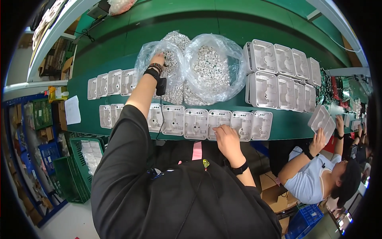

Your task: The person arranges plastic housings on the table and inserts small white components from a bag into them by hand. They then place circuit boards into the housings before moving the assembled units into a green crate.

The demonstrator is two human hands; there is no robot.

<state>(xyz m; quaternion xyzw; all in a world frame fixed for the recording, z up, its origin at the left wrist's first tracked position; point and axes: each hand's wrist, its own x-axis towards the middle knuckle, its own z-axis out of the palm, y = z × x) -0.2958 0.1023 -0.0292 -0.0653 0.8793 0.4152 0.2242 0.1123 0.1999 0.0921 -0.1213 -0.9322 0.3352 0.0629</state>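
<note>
My left hand [158,59] reaches into a clear plastic bag [144,59] filled with small grey parts [171,59]. Its fingertips are hidden among them. A dark band and beads circle that wrist, with a small black box on a cable. Over a light grey rectangular housing [219,116] in the near row, my right hand [228,142] bends its fingers down inside the near edge. The fingers are closed together; whatever they pinch is too small or covered to make out. Right of it stands another open housing [242,123] with round bosses inside.
A second open bag of whitish small parts [211,65] lies right of the first. Stacked housings [264,55] fill the table's right side, with a shorter row [114,81] at left. At right, a co-worker [310,171] holds a housing [321,122]. Green crates [69,179] stand lower left.
</note>
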